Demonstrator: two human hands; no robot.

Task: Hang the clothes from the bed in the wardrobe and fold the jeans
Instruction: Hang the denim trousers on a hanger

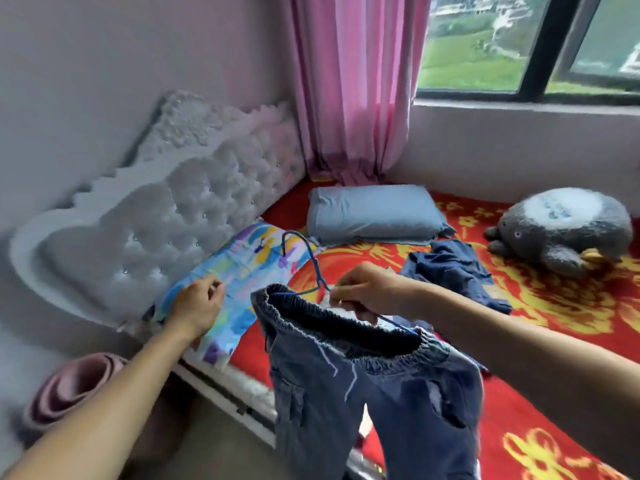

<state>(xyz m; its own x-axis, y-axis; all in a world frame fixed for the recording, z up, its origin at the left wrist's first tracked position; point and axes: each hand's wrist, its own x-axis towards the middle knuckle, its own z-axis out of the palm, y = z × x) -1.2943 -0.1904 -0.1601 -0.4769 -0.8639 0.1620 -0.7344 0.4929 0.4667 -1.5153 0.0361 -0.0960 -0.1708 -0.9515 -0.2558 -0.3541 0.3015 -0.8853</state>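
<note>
Blue denim trousers [377,386] with an elastic waistband hang from a thin blue wire hanger [304,258] in front of me, above the bed's near edge. My right hand [363,292] pinches the hanger's shoulder together with the waistband. My left hand [199,304] hovers to the left of the trousers with its fingers curled, holding nothing that I can see. A crumpled dark blue garment [453,268] lies on the red and yellow bedspread [554,306] behind my right forearm.
A colourful pillow [242,271] leans against the padded white headboard [145,230]. Further back are a pale blue pillow [370,213], a grey plush toy [561,226], a pink curtain [356,88] and a window [519,43]. A rolled pink mat [69,386] stands on the floor at left.
</note>
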